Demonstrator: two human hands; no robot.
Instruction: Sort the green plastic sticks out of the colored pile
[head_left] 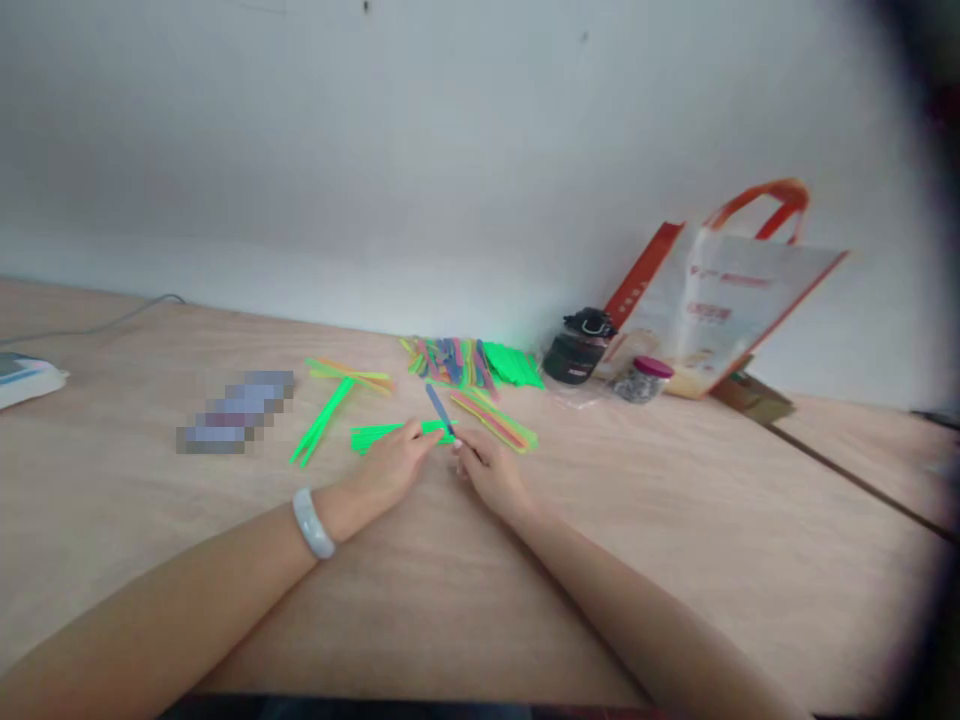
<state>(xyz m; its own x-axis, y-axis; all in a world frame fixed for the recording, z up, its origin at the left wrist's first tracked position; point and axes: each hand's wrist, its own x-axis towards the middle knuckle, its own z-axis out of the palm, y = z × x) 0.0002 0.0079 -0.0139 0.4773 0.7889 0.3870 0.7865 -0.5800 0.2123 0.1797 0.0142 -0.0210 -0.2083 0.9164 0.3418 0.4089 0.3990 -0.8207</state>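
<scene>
My left hand [391,462] rests on the wood-coloured table, its fingers on a flat bundle of green strips [369,438]. Fingers of my right hand [484,465] are pinched on the lower end of a blue strip [437,402], which slants across the right end of the green bundle. Just behind my right hand lie yellow, pink and green strips [502,422]. Crossed green strips [324,424] sit to the left, touching orange and yellow ones [349,375]. Farther back are a pile of mixed-colour strips [450,362] and a green pile [514,365].
A dark bottle [574,355], a jar with a pink lid [643,382] and a white and red bag [735,300] stand at the back right. A blurred-out flat object [238,412] lies left. A white device [28,380] is at the far left edge.
</scene>
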